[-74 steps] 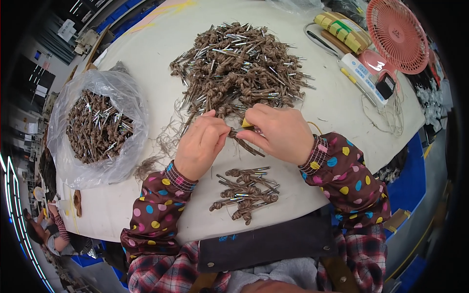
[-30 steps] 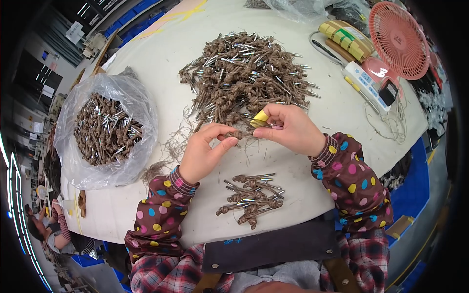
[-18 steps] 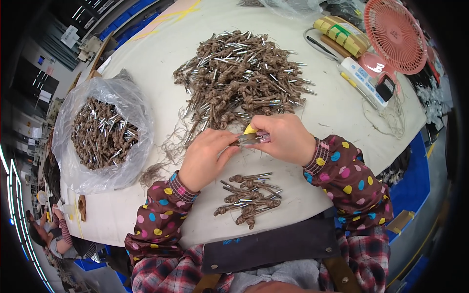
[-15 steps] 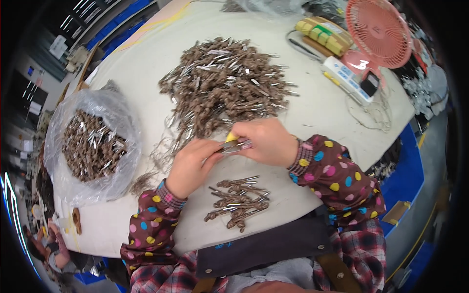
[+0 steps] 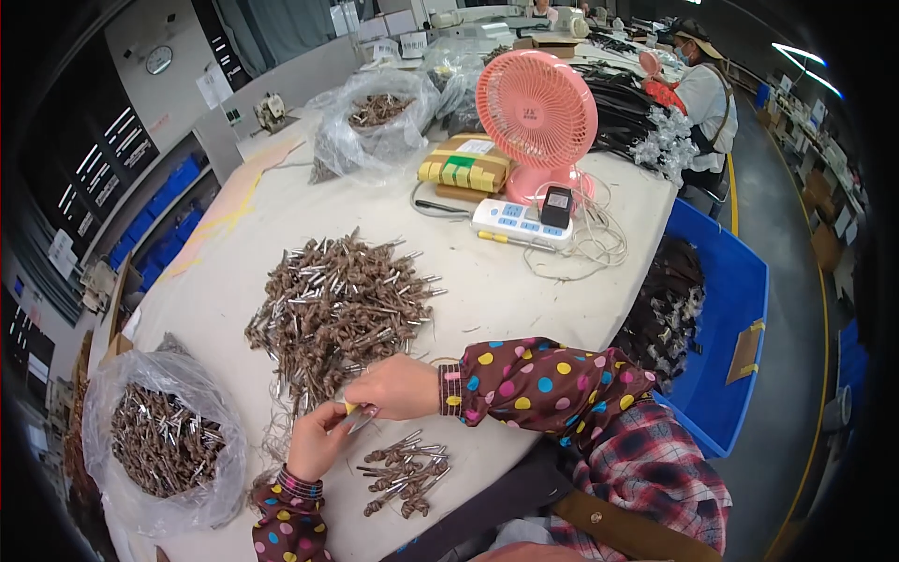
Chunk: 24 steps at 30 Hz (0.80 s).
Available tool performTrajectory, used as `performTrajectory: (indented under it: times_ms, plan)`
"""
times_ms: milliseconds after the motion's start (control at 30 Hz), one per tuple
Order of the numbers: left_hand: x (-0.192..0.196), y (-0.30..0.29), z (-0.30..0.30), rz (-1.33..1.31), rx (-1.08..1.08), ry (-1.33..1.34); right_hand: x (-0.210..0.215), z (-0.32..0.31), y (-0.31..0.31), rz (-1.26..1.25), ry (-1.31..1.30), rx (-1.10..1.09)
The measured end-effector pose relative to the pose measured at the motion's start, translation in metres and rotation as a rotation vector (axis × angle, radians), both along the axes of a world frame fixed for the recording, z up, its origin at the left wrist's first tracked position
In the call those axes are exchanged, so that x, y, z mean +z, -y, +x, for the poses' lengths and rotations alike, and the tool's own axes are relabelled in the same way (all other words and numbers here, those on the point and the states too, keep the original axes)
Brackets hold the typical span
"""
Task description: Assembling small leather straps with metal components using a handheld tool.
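My left hand and my right hand meet over the white table, both pinching one small brown piece with a metal tip; a bit of yellow shows between the fingers. Just beyond them lies a big heap of the same brown metal-tipped pieces. A small pile of such pieces lies near the table's front edge, under my hands.
A clear plastic bag of the pieces sits at my left; another bag stands far back. A pink fan, a white power strip, a yellow bundle, a blue bin and a seated person are around.
My head has lifted, so the view now takes in the far table and the room. My hands stay together on a piece, lower in the picture.
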<state>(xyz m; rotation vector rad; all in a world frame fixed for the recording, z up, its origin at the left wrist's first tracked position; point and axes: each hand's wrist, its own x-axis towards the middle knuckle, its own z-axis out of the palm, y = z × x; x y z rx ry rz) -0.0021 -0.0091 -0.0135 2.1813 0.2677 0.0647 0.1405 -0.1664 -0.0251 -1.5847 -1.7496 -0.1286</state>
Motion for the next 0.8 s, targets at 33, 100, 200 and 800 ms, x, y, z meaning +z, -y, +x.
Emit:
performTrajectory:
  times_ms: [33,100,200,800]
  plan:
    - [-0.002,-0.001,0.000,-0.056,0.008,-0.009,0.001,0.000,0.000,0.018,0.020,0.000]
    - [-0.008,-0.006,-0.001,-0.074,0.039,0.044,0.004,0.001,0.001,-0.024,0.009,-0.052]
    - [-0.015,-0.012,-0.001,-0.128,0.070,0.082,0.004,0.001,0.000,0.022,0.001,-0.029]
    - [-0.019,-0.002,-0.006,-0.382,-0.246,0.307,0.015,0.013,0.000,-0.055,-0.441,0.107]
